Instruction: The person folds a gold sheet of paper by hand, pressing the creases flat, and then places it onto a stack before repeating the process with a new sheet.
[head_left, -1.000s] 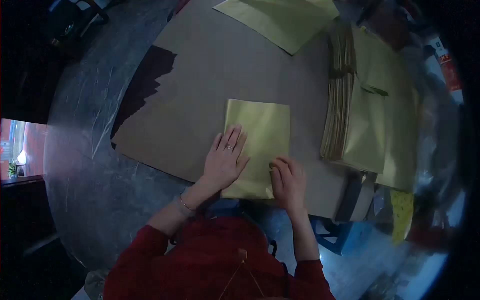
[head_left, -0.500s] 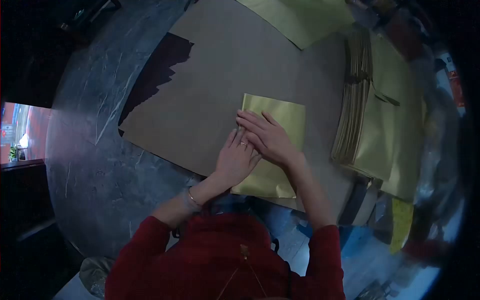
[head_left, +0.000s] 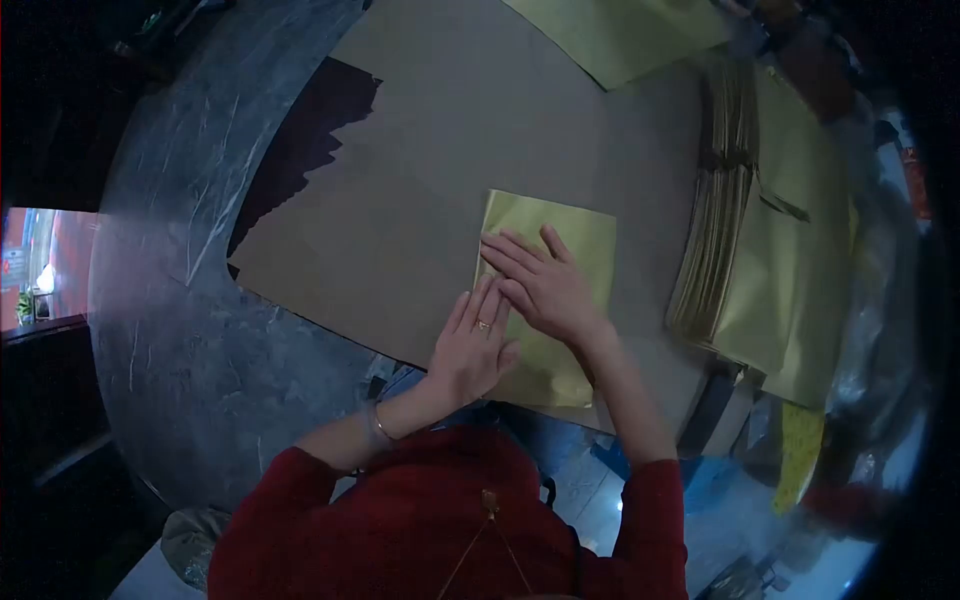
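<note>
A folded sheet of gold paper [head_left: 565, 360] lies on the brown cardboard in front of me. My right hand [head_left: 540, 280] rests flat on it, palm down, fingers stretched toward its left edge. Just below and to the left, my left hand [head_left: 472, 345] lies with its fingers extended along that same left edge, a ring on one finger. Its fingertips meet the thumb side of my right hand. Part of the sheet is hidden under both hands.
The brown cardboard [head_left: 420, 200] covers much of the grey marbled table [head_left: 190, 190], its left side torn dark. To the right stands a thick stack of folded gold paper [head_left: 715, 240]. Another gold sheet [head_left: 620, 35] lies at the far edge. Yellow material [head_left: 800, 455] hangs at lower right.
My left hand has slid down along the paper's left edge. My right hand has shifted slightly down and right, its thumb spread further. The view has tilted a little.
</note>
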